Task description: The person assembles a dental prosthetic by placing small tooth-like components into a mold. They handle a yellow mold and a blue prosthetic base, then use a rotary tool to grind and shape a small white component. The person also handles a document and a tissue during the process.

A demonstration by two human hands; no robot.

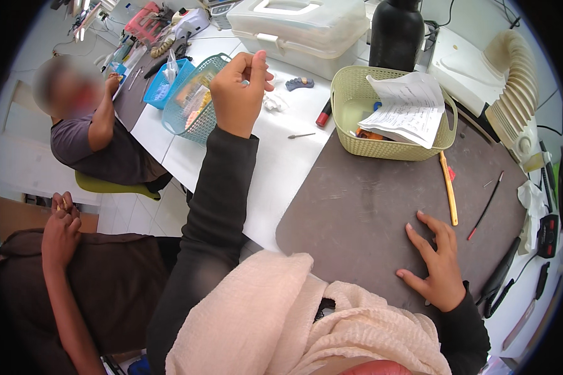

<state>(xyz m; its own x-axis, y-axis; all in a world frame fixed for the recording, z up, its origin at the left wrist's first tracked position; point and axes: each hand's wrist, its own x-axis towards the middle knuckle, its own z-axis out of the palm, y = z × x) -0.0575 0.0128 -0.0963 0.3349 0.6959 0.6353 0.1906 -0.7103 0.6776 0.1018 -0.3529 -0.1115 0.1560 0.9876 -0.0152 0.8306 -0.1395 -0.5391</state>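
Observation:
My left hand (239, 95) is raised over the white table, beside the right rim of a teal basket (180, 132). Its fingers are curled in, and whatever they may hold is hidden. Right of it on the table lie a dark grey toothed dental piece (299, 83), a crumpled white scrap (275, 103) and a small pointed metal bit (301, 135). My right hand (436, 262) rests on the brown mat (356, 219) with fingers spread and nothing in them. Beyond it lies a brush with a yellow handle (449, 190).
A green basket (388, 149) holds a written paper (413, 109). Nearby are a red-and-black stick (323, 114), a clear plastic case (300, 31), a black bottle (395, 34) and a ribbed hose (516, 81). A thin black tool (486, 206) lies rightward. Two people sit at left.

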